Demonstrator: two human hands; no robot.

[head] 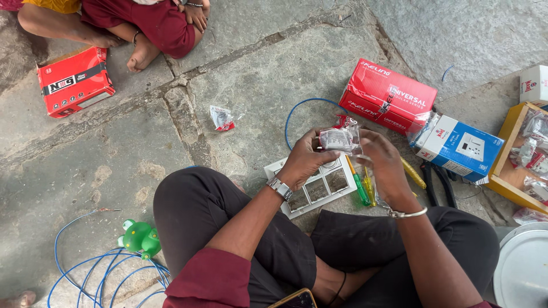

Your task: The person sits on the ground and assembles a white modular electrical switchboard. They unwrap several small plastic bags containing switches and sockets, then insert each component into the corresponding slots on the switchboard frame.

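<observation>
Head view: left hand and right hand both gripping sealed packet above empty white frame; nothing fitted yet.

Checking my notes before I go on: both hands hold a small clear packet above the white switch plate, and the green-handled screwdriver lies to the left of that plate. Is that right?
Not quite. The head view shows the green-handled screwdriver lying to the right of the white switch plate, not the left. The rest holds: the left hand and right hand hold the small clear packet above the plate.
</observation>
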